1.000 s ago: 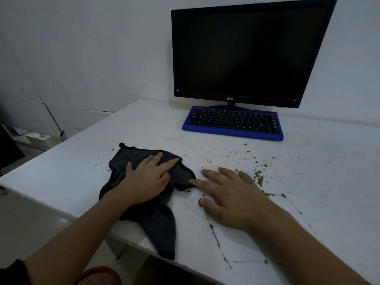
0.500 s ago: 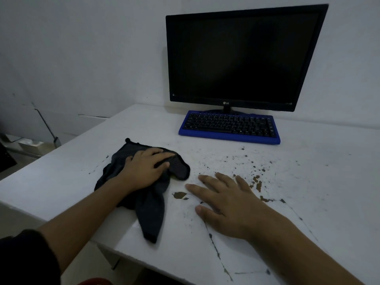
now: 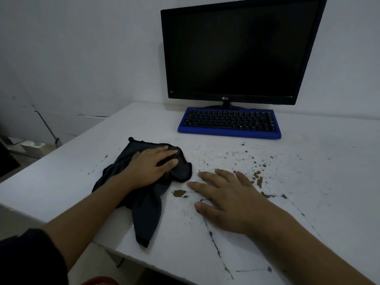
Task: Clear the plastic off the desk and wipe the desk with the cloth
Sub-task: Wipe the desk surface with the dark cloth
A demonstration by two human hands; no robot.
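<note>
One dark cloth (image 3: 148,212) lies on one white surface (image 3: 61,177). One black monitor (image 3: 236,50) and one blue keyboard (image 3: 228,121) make two pieces of computer gear. Two hands show: one left hand (image 3: 152,167) and one right hand (image 3: 232,200). The brown spots (image 3: 180,193) chipped in the paint are too many to count.

On chipped white desk (image 3: 308,182), left hand (image 3: 151,168) flat on dark cloth (image 3: 144,212), right hand (image 3: 228,200) flat beside it.
</note>
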